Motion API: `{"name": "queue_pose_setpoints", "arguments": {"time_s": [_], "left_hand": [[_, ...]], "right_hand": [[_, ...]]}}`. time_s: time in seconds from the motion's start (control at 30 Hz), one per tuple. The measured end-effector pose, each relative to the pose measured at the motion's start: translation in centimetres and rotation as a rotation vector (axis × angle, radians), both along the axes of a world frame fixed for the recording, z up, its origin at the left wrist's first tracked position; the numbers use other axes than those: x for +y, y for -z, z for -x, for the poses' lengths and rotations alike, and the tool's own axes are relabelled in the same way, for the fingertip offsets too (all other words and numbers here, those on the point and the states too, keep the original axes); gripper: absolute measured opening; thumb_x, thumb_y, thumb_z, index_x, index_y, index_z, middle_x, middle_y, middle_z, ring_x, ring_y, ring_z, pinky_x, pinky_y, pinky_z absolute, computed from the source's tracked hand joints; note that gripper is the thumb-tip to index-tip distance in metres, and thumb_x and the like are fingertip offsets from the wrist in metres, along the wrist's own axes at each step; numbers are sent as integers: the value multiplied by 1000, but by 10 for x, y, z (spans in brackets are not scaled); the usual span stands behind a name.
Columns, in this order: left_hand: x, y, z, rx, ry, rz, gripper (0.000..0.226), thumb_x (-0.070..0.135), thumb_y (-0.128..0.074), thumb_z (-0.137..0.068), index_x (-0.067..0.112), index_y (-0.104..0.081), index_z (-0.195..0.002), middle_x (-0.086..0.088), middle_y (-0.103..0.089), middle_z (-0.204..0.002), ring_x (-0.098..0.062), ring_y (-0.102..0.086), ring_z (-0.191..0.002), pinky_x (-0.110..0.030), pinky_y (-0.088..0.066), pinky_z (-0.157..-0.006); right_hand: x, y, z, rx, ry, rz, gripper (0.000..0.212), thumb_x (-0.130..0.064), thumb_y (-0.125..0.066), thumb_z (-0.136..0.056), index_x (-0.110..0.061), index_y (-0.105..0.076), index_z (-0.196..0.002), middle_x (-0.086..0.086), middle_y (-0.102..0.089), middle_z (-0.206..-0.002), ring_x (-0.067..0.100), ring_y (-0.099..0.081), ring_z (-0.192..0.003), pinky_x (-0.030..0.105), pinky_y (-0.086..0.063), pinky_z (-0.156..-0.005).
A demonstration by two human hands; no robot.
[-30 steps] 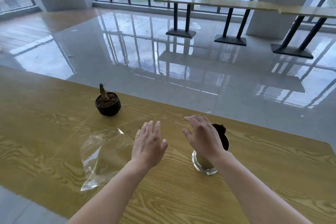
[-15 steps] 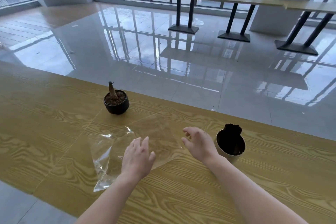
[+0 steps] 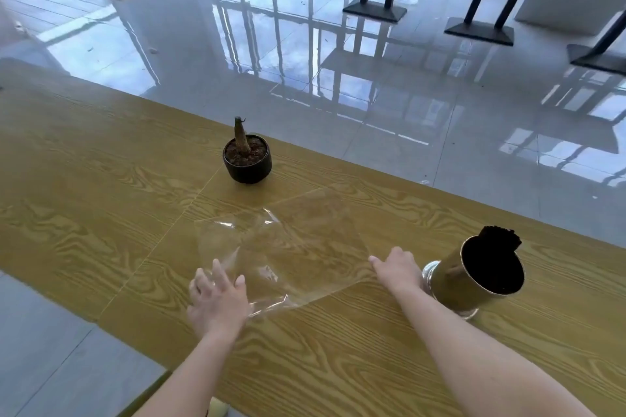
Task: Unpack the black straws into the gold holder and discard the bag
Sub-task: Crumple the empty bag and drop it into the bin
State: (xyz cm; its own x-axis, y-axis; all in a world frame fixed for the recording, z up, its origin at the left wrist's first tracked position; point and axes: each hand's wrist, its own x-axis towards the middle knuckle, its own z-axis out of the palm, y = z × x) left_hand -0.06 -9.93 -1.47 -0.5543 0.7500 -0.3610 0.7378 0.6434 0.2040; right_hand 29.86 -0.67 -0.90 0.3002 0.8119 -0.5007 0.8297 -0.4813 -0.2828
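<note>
An empty clear plastic bag (image 3: 298,247) lies flat on the wooden table (image 3: 84,196). My left hand (image 3: 218,301) rests on the bag's near left corner with its fingers spread. My right hand (image 3: 396,267) touches the bag's right corner with bent fingers; whether it pinches the film is hidden. Just right of that hand stands the gold holder (image 3: 450,284), and the black straws (image 3: 498,237) stick out of its top at the far side.
A small black pot (image 3: 247,162) with a brown stub of a plant stands behind the bag. The table's far edge drops to a shiny tiled floor (image 3: 338,61). Black table bases (image 3: 374,8) stand far off on it.
Both hands have come down from above the table onto the bag, the left at its near left corner, the right at its right corner. The view has tilted downward and the holder is no longer covered.
</note>
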Motion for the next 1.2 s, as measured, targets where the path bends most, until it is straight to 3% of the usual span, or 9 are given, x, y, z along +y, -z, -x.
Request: {"name": "queue_pose_setpoints", "arguments": {"time_s": [0.2,0.33,0.43,0.53,0.67,0.83,0.93,1.07,1.2], "left_hand": [[2,16,17,-259,-401,-19,78,43,-66,-90,5,-31,-147,-24,-42,-143,-42,-43,-131,-55,-45,-102],[10,23,29,-412,-536,-45,86,38,-83,-75,1,-38,-139,-22,-60,-127,-42,-58,-116,-53,-57,-87],[13,24,30,-571,-652,-81,77,30,-91,-67,-3,-51,-123,-19,-69,-106,-37,-66,-95,-49,-62,-71],[14,25,25,-828,-707,-131,72,20,-94,-65,1,-51,-120,-17,-68,-93,-27,-59,-69,-37,-55,-59],[15,20,9,-1055,-745,-186,47,39,-82,-81,9,-66,-112,-12,-70,-91,-27,-63,-75,-33,-51,-62],[11,21,3,-1078,-813,-244,40,13,-75,-89,-6,-59,-121,-15,-67,-83,-26,-63,-64,-31,-47,-50],[5,20,6,-1097,-804,-239,23,4,-75,-86,7,-63,-105,-17,-66,-80,-22,-63,-55,-27,-47,-43],[-1,20,17,-972,-858,-375,14,-2,-75,-85,4,-65,-92,-18,-74,-79,-20,-67,-48,-29,-53,-42],[5,18,13,-1095,-839,-351,7,-5,-61,-91,1,-61,-89,-16,-71,-75,-25,-67,-58,-34,-55,-51]], "right_hand": [[-3,20,4,125,228,-8,68,-54,-70,-87,-5,-51,-130,17,-66,-124,37,-65,-114,42,-52,-95],[-9,27,12,467,485,-47,70,-39,-85,-78,-10,-50,-131,12,-69,-104,26,-74,-76,46,-62,-82],[-10,35,18,768,655,-77,62,-16,-87,-79,-1,-51,-128,17,-67,-95,26,-71,-74,46,-63,-81],[-16,35,28,938,763,-32,51,-8,-84,-81,4,-54,-121,23,-68,-97,29,-71,-75,37,-61,-64],[-22,33,45,968,722,69,36,-21,-84,-82,4,-67,-102,20,-73,-91,26,-69,-65,28,-54,-47],[-24,29,58,908,613,48,27,-25,-79,-88,-2,-65,-89,11,-68,-74,19,-59,-52,25,-47,-43],[-16,28,54,873,633,-49,11,-8,-73,-90,-3,-65,-85,13,-64,-74,20,-56,-50,26,-45,-41],[-18,27,46,826,585,-138,13,8,-67,-83,-5,-65,-79,14,-66,-75,23,-58,-52,29,-49,-46],[-27,27,42,828,577,-286,21,10,-62,-83,-10,-66,-79,11,-66,-80,27,-62,-71,40,-56,-66]]}}
